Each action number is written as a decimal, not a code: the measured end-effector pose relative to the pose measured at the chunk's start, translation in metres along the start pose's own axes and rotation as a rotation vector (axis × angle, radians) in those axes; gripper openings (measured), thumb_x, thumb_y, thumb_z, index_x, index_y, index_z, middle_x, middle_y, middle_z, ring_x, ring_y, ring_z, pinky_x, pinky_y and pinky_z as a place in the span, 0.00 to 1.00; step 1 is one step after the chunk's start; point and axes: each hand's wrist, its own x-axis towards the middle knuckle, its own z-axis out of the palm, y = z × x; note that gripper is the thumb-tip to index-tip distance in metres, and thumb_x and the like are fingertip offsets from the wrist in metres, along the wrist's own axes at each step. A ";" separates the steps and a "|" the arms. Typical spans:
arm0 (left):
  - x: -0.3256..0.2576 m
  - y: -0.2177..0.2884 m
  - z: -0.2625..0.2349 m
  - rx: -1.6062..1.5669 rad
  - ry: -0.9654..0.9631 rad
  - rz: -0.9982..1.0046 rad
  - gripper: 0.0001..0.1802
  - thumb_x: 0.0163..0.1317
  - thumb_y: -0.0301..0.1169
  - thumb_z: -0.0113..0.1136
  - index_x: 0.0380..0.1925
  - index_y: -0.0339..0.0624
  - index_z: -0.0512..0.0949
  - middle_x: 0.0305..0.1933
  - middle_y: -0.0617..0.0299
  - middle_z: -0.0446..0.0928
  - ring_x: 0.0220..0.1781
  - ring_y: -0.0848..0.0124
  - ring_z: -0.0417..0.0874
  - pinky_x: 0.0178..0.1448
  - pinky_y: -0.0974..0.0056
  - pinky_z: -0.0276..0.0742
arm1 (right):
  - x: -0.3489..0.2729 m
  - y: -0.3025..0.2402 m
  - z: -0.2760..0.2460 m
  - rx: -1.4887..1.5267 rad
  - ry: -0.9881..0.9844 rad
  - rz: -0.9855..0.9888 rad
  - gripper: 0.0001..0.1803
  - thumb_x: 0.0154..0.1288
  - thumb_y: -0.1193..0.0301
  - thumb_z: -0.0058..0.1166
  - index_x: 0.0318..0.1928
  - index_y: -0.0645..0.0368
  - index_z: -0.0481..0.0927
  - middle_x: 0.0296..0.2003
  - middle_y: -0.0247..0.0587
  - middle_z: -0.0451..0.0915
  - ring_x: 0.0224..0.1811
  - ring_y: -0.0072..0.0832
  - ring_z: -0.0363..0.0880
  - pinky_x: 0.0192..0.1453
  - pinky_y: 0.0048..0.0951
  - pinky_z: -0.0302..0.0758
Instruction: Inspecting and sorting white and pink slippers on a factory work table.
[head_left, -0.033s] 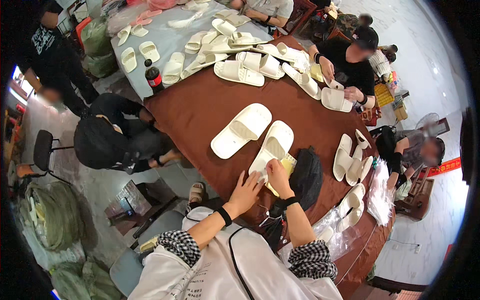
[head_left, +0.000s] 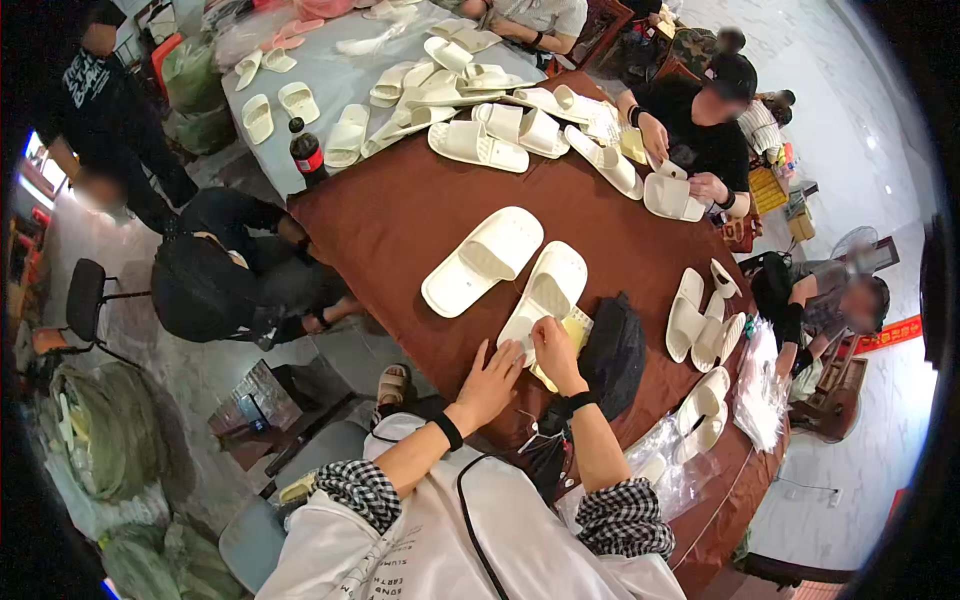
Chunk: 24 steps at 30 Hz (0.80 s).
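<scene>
A pair of cream slippers lies on the brown cloth in front of me. The far slipper (head_left: 484, 262) is apart from both hands. At the heel of the near slipper (head_left: 548, 290), my left hand (head_left: 488, 382) lies with its fingers outstretched, the tips touching the heel edge. My right hand (head_left: 556, 354) is bent over the same heel with its fingers drawn together; anything pinched in them is hidden. Partly under the right hand is a pale yellow sheet (head_left: 577, 328). A black fabric pouch (head_left: 612, 352) lies just to its right.
A heap of cream slippers (head_left: 478, 146) covers the far table part, by a dark bottle (head_left: 306, 152). More slippers (head_left: 688, 316) and clear plastic bags (head_left: 758, 385) lie at right. A co-worker (head_left: 705, 125) handles a slipper across the table; another person (head_left: 225, 265) bends down at left.
The bending person at left has shifted slightly. My hands and the slippers stay practically where they were.
</scene>
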 end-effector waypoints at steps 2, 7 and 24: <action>0.003 -0.007 0.000 0.047 0.024 -0.035 0.37 0.63 0.44 0.57 0.69 0.41 0.60 0.75 0.54 0.56 0.78 0.60 0.51 0.78 0.44 0.42 | 0.005 0.000 0.001 -0.006 -0.018 0.009 0.04 0.65 0.77 0.50 0.37 0.64 0.71 0.36 0.56 0.76 0.39 0.55 0.76 0.43 0.46 0.73; 0.006 -0.015 -0.001 0.087 0.031 -0.018 0.35 0.64 0.43 0.56 0.67 0.37 0.63 0.74 0.58 0.59 0.76 0.64 0.55 0.78 0.50 0.45 | 0.012 -0.001 0.001 -0.028 -0.062 0.018 0.04 0.67 0.74 0.50 0.38 0.62 0.72 0.36 0.55 0.77 0.39 0.55 0.77 0.43 0.47 0.74; 0.013 -0.017 -0.001 0.123 0.086 -0.003 0.31 0.60 0.40 0.58 0.62 0.36 0.69 0.70 0.56 0.62 0.72 0.62 0.58 0.75 0.54 0.51 | 0.019 -0.020 0.003 -0.405 -0.186 0.019 0.05 0.67 0.70 0.49 0.39 0.57 0.69 0.33 0.52 0.76 0.32 0.53 0.81 0.34 0.49 0.77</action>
